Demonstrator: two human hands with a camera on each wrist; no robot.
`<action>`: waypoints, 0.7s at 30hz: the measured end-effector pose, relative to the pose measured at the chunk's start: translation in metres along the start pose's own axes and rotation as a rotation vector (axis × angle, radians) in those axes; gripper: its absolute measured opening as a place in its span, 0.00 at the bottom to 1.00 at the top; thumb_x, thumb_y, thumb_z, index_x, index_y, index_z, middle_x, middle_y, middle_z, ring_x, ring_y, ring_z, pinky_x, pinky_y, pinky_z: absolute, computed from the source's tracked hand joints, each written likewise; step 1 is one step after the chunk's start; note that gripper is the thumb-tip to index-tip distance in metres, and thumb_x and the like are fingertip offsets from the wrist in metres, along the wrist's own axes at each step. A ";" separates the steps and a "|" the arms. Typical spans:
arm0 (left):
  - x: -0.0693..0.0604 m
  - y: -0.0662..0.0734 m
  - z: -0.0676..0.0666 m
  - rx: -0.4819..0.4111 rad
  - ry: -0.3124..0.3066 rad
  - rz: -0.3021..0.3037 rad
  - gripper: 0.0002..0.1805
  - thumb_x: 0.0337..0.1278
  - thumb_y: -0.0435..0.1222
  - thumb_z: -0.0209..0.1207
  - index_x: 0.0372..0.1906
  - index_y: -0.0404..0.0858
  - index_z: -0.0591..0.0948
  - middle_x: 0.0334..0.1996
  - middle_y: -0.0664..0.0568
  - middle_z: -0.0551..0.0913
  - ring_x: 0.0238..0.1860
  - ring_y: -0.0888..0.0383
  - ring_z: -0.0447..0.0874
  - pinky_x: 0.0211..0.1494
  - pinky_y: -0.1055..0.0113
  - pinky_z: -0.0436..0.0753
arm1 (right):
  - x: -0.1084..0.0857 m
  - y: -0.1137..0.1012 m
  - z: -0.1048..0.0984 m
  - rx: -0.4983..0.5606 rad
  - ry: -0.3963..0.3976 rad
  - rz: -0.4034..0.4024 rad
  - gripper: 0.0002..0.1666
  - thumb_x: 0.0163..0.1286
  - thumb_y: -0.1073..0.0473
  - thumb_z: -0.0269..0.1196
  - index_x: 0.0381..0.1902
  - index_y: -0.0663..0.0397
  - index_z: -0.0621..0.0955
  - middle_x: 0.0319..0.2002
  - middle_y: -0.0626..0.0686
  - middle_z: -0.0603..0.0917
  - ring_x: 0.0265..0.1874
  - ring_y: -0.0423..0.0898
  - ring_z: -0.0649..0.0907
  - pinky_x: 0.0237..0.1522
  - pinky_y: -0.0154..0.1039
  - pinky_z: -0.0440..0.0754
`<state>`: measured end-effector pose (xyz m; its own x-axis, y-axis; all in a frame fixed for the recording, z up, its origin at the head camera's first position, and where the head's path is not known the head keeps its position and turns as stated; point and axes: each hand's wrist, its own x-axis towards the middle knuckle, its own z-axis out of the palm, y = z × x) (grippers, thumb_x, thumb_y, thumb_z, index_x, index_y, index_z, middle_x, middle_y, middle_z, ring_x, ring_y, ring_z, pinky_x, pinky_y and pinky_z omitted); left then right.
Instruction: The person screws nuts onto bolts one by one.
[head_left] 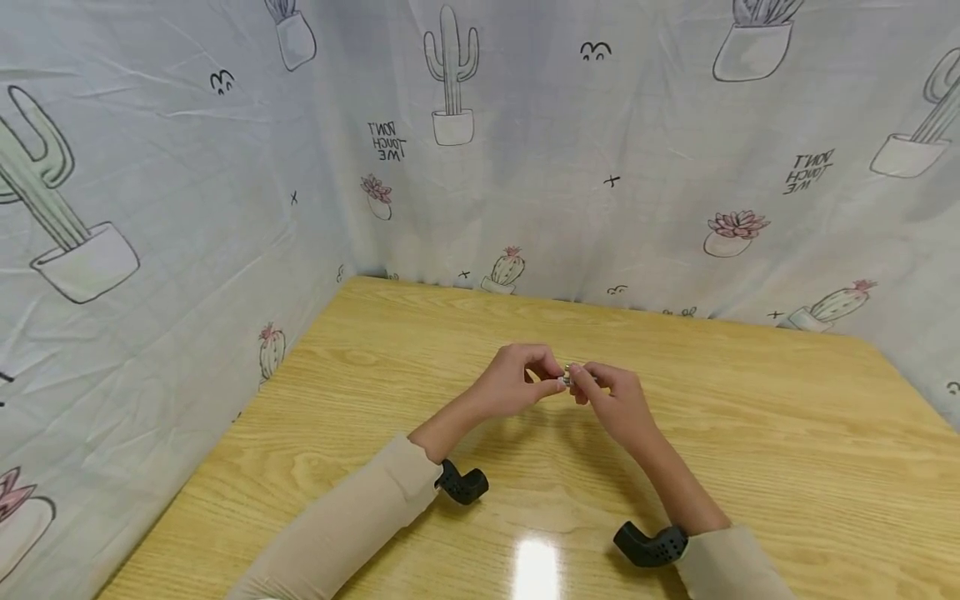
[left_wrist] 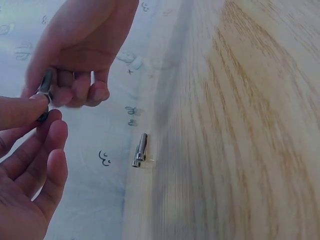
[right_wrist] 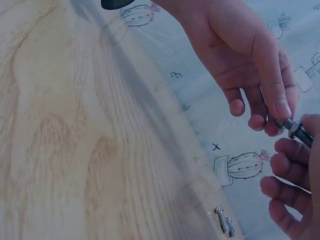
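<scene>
The left hand and the right hand meet above the table, both pinching one small metal bolt. In the right wrist view, the bolt carries a nut-like collar; the left hand grips one end between thumb and fingertips, and the right hand holds the other. From the left wrist, the left hand has its thumb over the bolt's lower part, while the right hand is at its upper end, with its other fingers curled.
Two loose metal bolts lie close together on the wooden table, beyond the hands. A light cloth with cactus drawings hangs behind and left of the table. Black curved devices sit on both wrists.
</scene>
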<state>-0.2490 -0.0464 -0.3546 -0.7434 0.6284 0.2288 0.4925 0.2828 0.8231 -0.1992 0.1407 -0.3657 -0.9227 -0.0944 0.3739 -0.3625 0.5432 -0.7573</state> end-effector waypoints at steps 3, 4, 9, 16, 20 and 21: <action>-0.001 -0.001 0.000 -0.005 0.023 -0.020 0.03 0.62 0.36 0.62 0.33 0.43 0.81 0.35 0.54 0.83 0.34 0.63 0.81 0.34 0.71 0.79 | 0.002 0.013 0.002 0.033 0.014 0.000 0.14 0.77 0.57 0.51 0.38 0.57 0.82 0.26 0.56 0.81 0.22 0.44 0.75 0.20 0.34 0.69; -0.001 -0.001 0.000 -0.006 0.033 -0.025 0.03 0.62 0.36 0.62 0.33 0.44 0.81 0.35 0.54 0.83 0.34 0.63 0.81 0.34 0.71 0.80 | 0.002 0.015 0.002 0.046 0.020 -0.014 0.13 0.77 0.57 0.51 0.41 0.56 0.82 0.29 0.56 0.82 0.23 0.44 0.77 0.22 0.33 0.70; 0.000 -0.004 -0.001 -0.005 0.062 -0.024 0.02 0.62 0.35 0.62 0.34 0.42 0.81 0.35 0.52 0.83 0.34 0.63 0.81 0.34 0.71 0.81 | 0.003 0.021 0.003 0.085 0.012 -0.124 0.12 0.72 0.63 0.57 0.51 0.56 0.80 0.43 0.55 0.84 0.36 0.38 0.84 0.38 0.31 0.79; -0.001 -0.003 -0.002 -0.005 0.056 -0.053 0.03 0.62 0.36 0.62 0.35 0.41 0.81 0.36 0.52 0.83 0.35 0.62 0.80 0.34 0.71 0.81 | 0.003 0.021 0.005 0.067 0.003 -0.185 0.14 0.67 0.67 0.62 0.50 0.55 0.81 0.45 0.54 0.85 0.40 0.35 0.83 0.39 0.31 0.81; 0.000 -0.002 -0.002 0.005 0.054 -0.053 0.03 0.62 0.37 0.62 0.36 0.41 0.81 0.36 0.52 0.84 0.36 0.62 0.80 0.35 0.72 0.80 | 0.003 0.020 0.004 0.040 0.008 -0.192 0.13 0.67 0.67 0.62 0.49 0.55 0.81 0.44 0.54 0.85 0.39 0.39 0.84 0.39 0.32 0.81; 0.000 -0.002 -0.002 0.007 0.054 -0.051 0.03 0.62 0.37 0.62 0.36 0.41 0.82 0.36 0.52 0.84 0.36 0.62 0.80 0.36 0.72 0.80 | 0.003 0.019 0.004 0.039 0.010 -0.188 0.12 0.67 0.67 0.62 0.49 0.55 0.81 0.44 0.54 0.85 0.39 0.38 0.83 0.39 0.31 0.81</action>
<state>-0.2510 -0.0486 -0.3549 -0.7910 0.5730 0.2142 0.4560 0.3190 0.8308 -0.2100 0.1475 -0.3813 -0.8368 -0.1825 0.5162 -0.5334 0.4843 -0.6935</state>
